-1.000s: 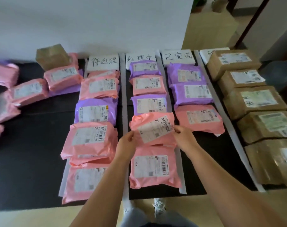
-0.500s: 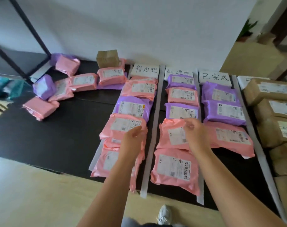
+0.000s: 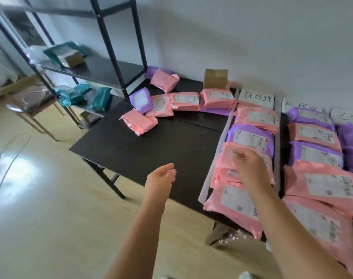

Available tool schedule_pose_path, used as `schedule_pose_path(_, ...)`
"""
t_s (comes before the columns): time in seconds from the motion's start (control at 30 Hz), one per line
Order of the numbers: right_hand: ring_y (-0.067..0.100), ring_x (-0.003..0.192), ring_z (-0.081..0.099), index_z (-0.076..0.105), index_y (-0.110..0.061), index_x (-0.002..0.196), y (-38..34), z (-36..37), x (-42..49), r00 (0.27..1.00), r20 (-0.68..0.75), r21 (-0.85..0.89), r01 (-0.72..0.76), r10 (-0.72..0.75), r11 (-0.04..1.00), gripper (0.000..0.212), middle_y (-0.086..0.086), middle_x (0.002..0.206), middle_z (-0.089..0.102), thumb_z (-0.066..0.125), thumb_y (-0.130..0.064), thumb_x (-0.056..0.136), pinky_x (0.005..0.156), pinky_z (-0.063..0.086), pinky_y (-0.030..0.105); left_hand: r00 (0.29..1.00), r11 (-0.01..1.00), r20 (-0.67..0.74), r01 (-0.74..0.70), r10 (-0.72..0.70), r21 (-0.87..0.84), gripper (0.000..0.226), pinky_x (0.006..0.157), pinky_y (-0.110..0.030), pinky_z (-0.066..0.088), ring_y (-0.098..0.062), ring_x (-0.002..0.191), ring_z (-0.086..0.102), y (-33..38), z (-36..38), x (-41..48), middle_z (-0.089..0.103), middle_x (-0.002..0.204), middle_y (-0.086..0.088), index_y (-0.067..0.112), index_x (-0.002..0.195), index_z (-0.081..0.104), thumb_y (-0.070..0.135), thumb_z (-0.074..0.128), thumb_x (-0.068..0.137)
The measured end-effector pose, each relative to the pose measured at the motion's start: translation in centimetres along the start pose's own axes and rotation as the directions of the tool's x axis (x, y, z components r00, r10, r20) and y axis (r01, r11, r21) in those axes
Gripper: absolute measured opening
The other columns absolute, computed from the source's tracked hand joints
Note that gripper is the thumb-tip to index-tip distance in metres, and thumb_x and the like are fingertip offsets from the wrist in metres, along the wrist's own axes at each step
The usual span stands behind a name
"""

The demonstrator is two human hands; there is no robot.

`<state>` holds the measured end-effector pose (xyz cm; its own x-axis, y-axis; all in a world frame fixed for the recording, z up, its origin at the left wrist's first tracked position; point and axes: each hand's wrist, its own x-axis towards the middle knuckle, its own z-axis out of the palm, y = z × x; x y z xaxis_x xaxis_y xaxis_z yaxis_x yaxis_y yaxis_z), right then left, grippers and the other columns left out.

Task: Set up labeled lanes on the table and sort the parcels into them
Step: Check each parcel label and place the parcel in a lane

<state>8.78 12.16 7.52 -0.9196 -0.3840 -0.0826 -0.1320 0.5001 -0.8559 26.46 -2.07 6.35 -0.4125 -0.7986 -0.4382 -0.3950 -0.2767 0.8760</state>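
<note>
One left hand [image 3: 161, 179], loose, over table [image 3: 131, 150] front edge

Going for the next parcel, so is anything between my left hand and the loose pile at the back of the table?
Nothing visible: only black tabletop lies between the left hand and the loose pile.

Daylight, medium-bright, soft. Source is probably off-frame left: big blown-out glare patch on the wood floor [image 3: 20, 170]. White wall [image 3: 252, 37] is even, slight grey falloff. Black table [image 3: 151, 141] keeps detail, weak shadow under its legs. Motion blur frame-wide: left hand [image 3: 161, 178] soft, right hand [image 3: 250, 170] softer, parcel labels [image 3: 250, 137] unreadable. Fisheye bends the shelf posts [image 3: 115, 47] and stretches the right edge. Top-left corner is smeared.
</note>
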Motion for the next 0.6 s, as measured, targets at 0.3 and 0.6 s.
schedule_pose_path(0.3, 0.005, 0.096, 0.057, 0.065, -0.019, 0.122, -6.0, 12.9, -3.7, 0.982, 0.186, -0.055, 0.051, -0.040, 0.997, 0.024, -0.004, 0.117, 0.065, 0.058, -0.019, 0.098, 0.070, 0.041, 0.012, 0.998, 0.998, -0.025, -0.060, 0.061, 0.033, 0.033, 0.059, -0.008, 0.045, -0.002, 0.094, 0.062, 0.3, -12.2, 4.4, 0.067, 0.119, 0.002, 0.022, 0.133, 0.061, 0.019, 0.057, 0.100)
schedule_pose_path(0.6, 0.005, 0.103, 0.054, 0.062, -0.021, 0.126, -9.2, 21.8, 1.9, 0.967, 0.254, -0.102, 0.028, -0.001, 0.994, 0.029, -0.003, 0.124, 0.064, 0.062, -0.023, 0.097, 0.071, 0.039, 0.016, 0.996, 0.985, -0.063, -0.054, 0.065, 0.165, 0.031, 0.075, -0.013, 0.048, -0.007, 0.098, 0.062, 1.1, -15.7, 13.1, 0.067, 0.120, 0.004, 0.023, 0.131, 0.061, 0.021, 0.054, 0.101)
